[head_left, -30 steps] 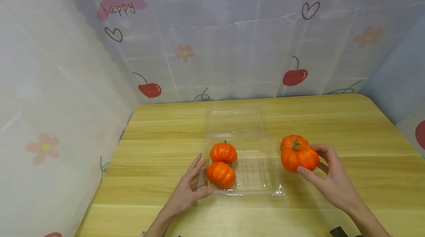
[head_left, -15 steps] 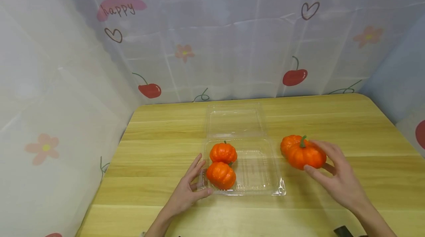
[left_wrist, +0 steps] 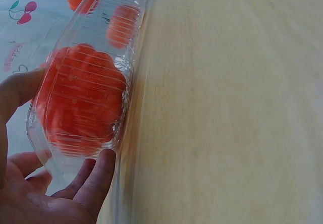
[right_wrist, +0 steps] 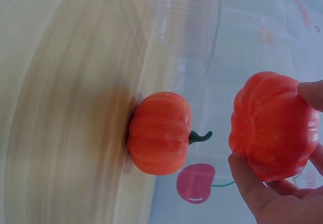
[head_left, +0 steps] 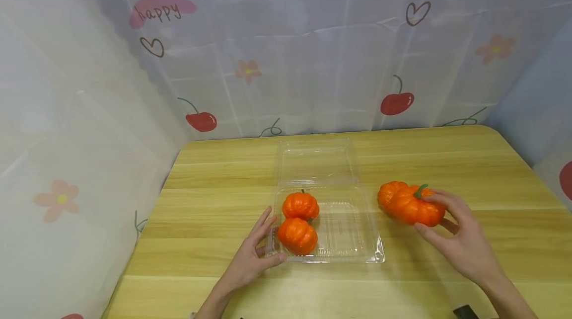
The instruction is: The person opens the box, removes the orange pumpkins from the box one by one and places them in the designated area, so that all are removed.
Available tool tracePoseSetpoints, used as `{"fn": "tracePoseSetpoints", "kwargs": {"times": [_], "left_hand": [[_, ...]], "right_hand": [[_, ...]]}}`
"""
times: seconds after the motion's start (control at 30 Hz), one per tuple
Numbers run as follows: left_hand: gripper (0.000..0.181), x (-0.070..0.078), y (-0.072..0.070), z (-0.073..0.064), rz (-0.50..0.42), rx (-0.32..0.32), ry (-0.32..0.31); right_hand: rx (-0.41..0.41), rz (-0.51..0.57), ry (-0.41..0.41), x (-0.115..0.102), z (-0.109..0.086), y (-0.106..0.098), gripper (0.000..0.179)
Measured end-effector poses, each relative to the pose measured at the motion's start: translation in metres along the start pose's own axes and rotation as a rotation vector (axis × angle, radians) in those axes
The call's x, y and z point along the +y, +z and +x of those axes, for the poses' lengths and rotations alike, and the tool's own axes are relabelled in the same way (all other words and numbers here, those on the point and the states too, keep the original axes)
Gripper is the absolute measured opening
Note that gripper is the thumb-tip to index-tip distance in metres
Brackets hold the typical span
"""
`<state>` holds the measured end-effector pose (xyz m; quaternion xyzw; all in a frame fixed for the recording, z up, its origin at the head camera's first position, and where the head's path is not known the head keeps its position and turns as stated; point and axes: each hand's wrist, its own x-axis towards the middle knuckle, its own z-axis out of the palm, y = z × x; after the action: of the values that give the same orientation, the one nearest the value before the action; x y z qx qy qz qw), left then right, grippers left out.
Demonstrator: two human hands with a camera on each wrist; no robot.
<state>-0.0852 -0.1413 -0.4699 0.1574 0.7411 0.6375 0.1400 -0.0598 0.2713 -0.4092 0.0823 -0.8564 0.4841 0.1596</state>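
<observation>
My right hand (head_left: 466,247) holds an orange toy pumpkin (head_left: 417,209) with a green stem, thumb on the near side and fingers on the far side. The right wrist view shows this pumpkin (right_wrist: 272,125) raised off the table, apart from another pumpkin (right_wrist: 160,133) that rests on the wood. My left hand (head_left: 250,262) grips the near left corner of a clear plastic clamshell container (head_left: 341,232), thumb at its rim and fingers along its side. Two pumpkins, a far one (head_left: 300,205) and a near one (head_left: 297,236), sit in the container's left half.
The container's lid (head_left: 317,162) lies folded back, flat towards the far edge of the wooden table (head_left: 219,199). Behind the table hangs a pale curtain (head_left: 304,60) printed with cherries, hearts and flowers. A small black object (head_left: 464,312) shows below the right wrist.
My right hand has moved right with its pumpkin, uncovering more of the pumpkin behind it, and the held pumpkin's stem now leans right. The left hand and container stay in place.
</observation>
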Motion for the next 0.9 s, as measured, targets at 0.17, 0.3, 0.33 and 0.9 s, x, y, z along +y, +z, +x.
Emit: {"fn": "tracePoseSetpoints", "kwargs": {"times": [0.17, 0.3, 0.33, 0.9], "left_hand": [[0.089, -0.001, 0.0, 0.0, -0.013, -0.001, 0.001], [0.089, -0.002, 0.0, 0.0, -0.015, -0.003, 0.005], [0.089, -0.002, 0.0, 0.0, -0.015, -0.003, 0.006], [0.088, -0.003, 0.0, 0.0, -0.016, -0.006, 0.009]], "right_hand": [[0.027, 0.01, -0.001, 0.004, 0.002, -0.005, 0.052], [0.053, 0.005, 0.008, 0.009, 0.004, -0.008, 0.052], [0.059, 0.006, 0.015, 0.01, 0.005, -0.009, 0.052], [0.122, 0.008, 0.278, 0.042, 0.017, -0.022, 0.047]]}}
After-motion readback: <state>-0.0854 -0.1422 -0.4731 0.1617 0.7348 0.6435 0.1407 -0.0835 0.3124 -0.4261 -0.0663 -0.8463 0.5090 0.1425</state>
